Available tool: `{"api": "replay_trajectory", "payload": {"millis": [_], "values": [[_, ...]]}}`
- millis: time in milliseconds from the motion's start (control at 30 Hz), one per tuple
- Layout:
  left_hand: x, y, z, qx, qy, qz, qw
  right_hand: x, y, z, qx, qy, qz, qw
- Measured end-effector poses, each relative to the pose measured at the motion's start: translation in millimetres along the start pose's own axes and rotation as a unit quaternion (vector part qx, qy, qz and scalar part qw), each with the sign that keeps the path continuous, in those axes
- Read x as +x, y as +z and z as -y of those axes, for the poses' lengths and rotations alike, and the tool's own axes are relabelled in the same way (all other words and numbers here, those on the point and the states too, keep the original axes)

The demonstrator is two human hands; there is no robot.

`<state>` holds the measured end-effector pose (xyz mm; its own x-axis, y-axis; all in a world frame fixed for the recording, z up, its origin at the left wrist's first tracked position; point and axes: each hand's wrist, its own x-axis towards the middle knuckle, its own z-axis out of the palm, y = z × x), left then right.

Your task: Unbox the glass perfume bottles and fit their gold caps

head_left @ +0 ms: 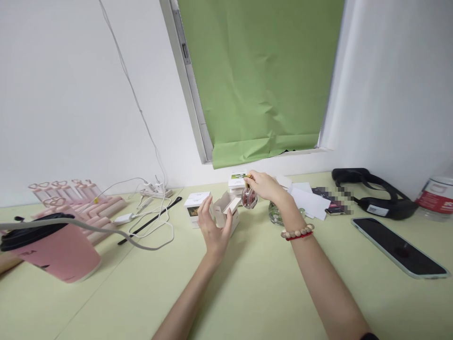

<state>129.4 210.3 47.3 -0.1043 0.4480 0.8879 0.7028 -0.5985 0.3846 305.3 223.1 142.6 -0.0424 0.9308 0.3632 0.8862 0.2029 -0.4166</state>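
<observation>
Near centre frame, the right hand (pixel 264 185) is clamping a bottle (pixel 249 198); the left hand (pixel 213 228), fingers apart, is bordering an open box (pixel 222 204). Handling is apparently proceeding, next calling for steady grip.

So a pink cup (pixel 67 252) with a black lid is sitting well left of the left hand (pixel 214 231), and pink tubes (pixel 111 207) are lying behind it. Closer to that hand, a black strip (pixel 150 220) is stretching across the table. Way right of the right hand (pixel 265 185), a phone (pixel 399 248) is lying flat, and a red-labelled jar (pixel 437 200) is standing even farther out. A green blind (pixel 262 80) is hanging beyond both hands.
</observation>
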Motion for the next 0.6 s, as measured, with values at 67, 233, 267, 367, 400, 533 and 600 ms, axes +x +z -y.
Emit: {"api": "replay_trajectory", "payload": {"millis": [67,233,267,367,400,533,600], "values": [[-2.4,-2.4,-0.7,0.023,0.052,-0.001,0.998,0.2,-0.1,-1.0,0.005,-0.003,0.021,1.0],[-14.2,-1.4,-5.6,0.013,0.216,0.272,0.938,3.4,7.8,-8.0,0.036,-0.025,0.092,0.995],[-16.7,0.3,-7.4,0.008,0.22,0.311,0.924,4.3,11.1,-9.8,0.041,-0.029,0.107,0.993],[-22.9,6.7,-10.4,0.001,0.144,0.323,0.935,6.6,22.0,-14.2,0.062,-0.025,0.162,0.984],[-24.1,8.5,-10.1,-0.001,0.105,0.312,0.944,7.2,25.4,-15.0,0.072,-0.017,0.182,0.981],[-23.8,11.9,-5.6,-0.022,-0.015,0.286,0.958,7.4,33.0,-13.0,0.086,0.019,0.233,0.968],[-22.4,12.3,-3.9,-0.045,-0.043,0.294,0.954,6.2,32.6,-9.0,0.078,0.026,0.254,0.964]]}}
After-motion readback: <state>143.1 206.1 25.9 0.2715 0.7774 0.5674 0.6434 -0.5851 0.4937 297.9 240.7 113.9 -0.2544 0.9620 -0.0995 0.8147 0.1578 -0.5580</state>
